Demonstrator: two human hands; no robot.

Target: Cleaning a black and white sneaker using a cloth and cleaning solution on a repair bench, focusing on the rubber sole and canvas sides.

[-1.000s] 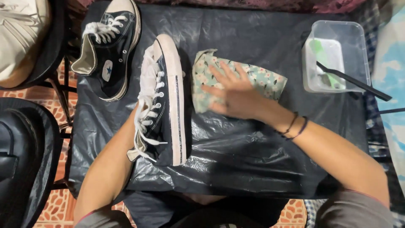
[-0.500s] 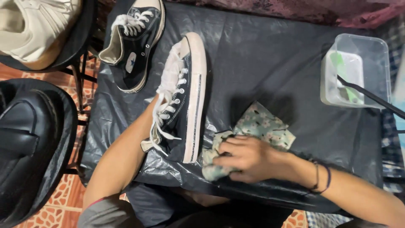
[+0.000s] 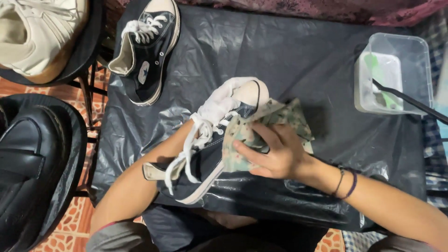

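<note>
Taking the black plastic sheet (image 3: 298, 70) that covers the table as the landmark: off its left edge sit a glossy black leather shoe (image 3: 28, 158) on a dark round stool and, above it, a cream-white sneaker (image 3: 37, 32) on another stool. On the sheet's upper-left corner lies a dark navy canvas high-top sneaker with white laces (image 3: 147, 51), on its side. Near the sheet's front middle, a second navy canvas high-top sneaker with a white rubber toe cap (image 3: 210, 140) is raised and tilted, toe pointing away; the left hand is hidden inside or behind it, so I cannot tell its grip, though the forearm runs up into the shoe. The right hand (image 3: 275, 156) presses a soft, pale green patterned cloth (image 3: 284, 119) against the shoe's side, fingers curled closed on the cloth. The shoe looks light, with floppy canvas sides, loose dangling laces and a stiff rubber sole and toe, so the sole and toe seem the firmest places to hold. Toward the sheet's right side stands a clear plastic tub (image 3: 396, 74) with a dark-handled brush (image 3: 410, 100) leaning out. Open room lies across the sheet's middle and far side; its front edge is close under the shoe.
</note>
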